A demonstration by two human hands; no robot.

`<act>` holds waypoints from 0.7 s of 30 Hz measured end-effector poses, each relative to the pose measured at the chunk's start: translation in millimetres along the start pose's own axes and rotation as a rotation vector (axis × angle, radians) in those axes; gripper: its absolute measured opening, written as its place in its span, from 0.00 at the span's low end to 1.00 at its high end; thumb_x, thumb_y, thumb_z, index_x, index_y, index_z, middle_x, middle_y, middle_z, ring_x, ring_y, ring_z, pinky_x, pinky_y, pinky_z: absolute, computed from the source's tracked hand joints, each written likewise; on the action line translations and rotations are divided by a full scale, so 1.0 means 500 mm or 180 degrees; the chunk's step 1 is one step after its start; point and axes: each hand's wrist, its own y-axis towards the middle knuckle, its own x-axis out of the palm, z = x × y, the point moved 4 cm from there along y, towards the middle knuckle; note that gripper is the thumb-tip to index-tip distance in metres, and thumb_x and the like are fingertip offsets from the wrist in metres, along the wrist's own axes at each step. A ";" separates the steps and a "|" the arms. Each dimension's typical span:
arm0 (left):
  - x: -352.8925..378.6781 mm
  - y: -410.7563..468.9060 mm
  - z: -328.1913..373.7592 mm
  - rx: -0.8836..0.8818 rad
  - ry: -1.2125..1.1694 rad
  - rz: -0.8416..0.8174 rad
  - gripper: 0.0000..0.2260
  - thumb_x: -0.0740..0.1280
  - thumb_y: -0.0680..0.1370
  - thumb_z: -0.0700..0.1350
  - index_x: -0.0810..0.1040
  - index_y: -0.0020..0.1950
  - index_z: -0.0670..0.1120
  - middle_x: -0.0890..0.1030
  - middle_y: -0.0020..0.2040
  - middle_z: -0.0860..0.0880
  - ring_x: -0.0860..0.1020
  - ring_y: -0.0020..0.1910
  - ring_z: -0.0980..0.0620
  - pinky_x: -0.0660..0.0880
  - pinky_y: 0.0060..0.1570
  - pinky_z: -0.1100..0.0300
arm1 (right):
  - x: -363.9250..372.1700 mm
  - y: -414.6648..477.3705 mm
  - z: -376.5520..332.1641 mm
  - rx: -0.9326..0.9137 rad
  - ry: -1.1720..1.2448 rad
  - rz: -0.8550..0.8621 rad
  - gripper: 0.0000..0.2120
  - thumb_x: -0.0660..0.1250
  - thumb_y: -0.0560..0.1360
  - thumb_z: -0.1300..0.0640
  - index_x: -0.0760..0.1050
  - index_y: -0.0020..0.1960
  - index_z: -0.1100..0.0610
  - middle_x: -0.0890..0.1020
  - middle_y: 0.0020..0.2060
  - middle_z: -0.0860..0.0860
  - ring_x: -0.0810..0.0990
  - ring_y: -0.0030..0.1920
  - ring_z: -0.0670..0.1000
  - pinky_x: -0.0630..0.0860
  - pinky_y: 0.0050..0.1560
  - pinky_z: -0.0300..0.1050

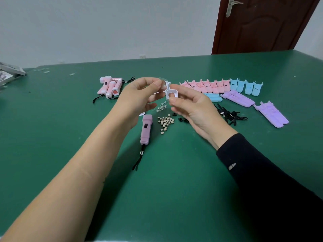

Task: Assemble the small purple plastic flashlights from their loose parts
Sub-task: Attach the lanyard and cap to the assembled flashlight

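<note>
Now left hand (138, 95) pinches one clear lens (163, 81), right hand (190, 103) one white cap (172, 94).

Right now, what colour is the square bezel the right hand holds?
White; the square bezel in the right hand shows best in the head view.

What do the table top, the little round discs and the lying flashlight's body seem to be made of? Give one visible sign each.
The table top looks like a matte green mat or cloth: dull, no strong glare; which one is unclear. The round discs are probably metal: silvery, with glints. The flashlight body looks like moulded plastic: smooth, evenly pale purple, faint sheen.
</note>
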 end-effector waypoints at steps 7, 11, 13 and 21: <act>0.001 -0.002 0.003 0.0041 0.0195 0.0145 0.04 0.68 0.78 0.44 0.81 0.50 0.51 0.85 0.42 0.56 0.82 0.40 0.61 0.70 0.39 0.63 | -0.006 -0.002 -0.003 -0.0063 -0.0055 0.0121 0.17 0.70 0.74 0.65 0.77 0.62 0.58 0.83 0.45 0.48 0.81 0.45 0.45 0.79 0.56 0.43; 0.002 -0.002 0.003 0.0152 0.0416 0.0113 0.03 0.69 0.78 0.46 0.81 0.46 0.52 0.83 0.39 0.58 0.78 0.36 0.62 0.69 0.37 0.63 | -0.004 0.000 -0.002 -0.0141 -0.0242 0.0124 0.19 0.69 0.74 0.69 0.76 0.64 0.59 0.83 0.55 0.53 0.80 0.50 0.45 0.77 0.56 0.42; 0.003 -0.003 0.004 0.0273 0.0571 0.0065 0.04 0.69 0.78 0.46 0.82 0.45 0.52 0.82 0.38 0.59 0.76 0.35 0.62 0.69 0.37 0.64 | -0.001 0.001 -0.002 -0.0205 -0.0348 0.0089 0.19 0.69 0.74 0.69 0.76 0.63 0.59 0.82 0.56 0.53 0.80 0.50 0.44 0.78 0.54 0.40; 0.015 -0.014 0.015 0.0748 0.1169 0.0204 0.04 0.71 0.77 0.44 0.82 0.44 0.54 0.84 0.40 0.56 0.78 0.40 0.60 0.72 0.41 0.68 | 0.004 0.001 0.004 -0.0089 -0.0209 0.0026 0.16 0.69 0.74 0.67 0.77 0.61 0.58 0.81 0.44 0.49 0.78 0.46 0.47 0.76 0.50 0.42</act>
